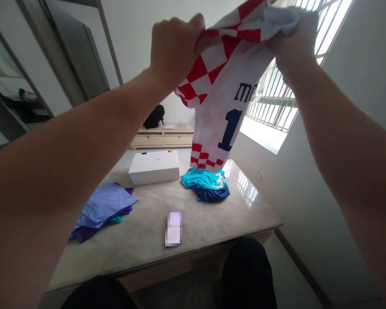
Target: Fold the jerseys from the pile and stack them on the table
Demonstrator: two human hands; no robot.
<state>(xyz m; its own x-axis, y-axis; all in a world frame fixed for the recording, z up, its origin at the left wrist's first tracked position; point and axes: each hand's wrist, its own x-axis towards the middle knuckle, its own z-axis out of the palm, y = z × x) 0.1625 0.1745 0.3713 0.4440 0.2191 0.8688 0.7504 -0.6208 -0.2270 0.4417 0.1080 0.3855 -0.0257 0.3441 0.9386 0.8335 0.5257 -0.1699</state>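
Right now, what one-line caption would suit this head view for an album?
Both hands, left and right, hold up a red-and-white checkered jersey over a marble table.

Jersey (223, 92) lettering partly fold-hidden

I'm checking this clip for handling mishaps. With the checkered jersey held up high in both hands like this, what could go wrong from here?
1. The jersey hangs bunched from the left hand and right hand; its hem is at the teal and blue pile and might drag or topple it.
2. The raised cloth blocks part of the view of the table, so lowering it may knock the white box.
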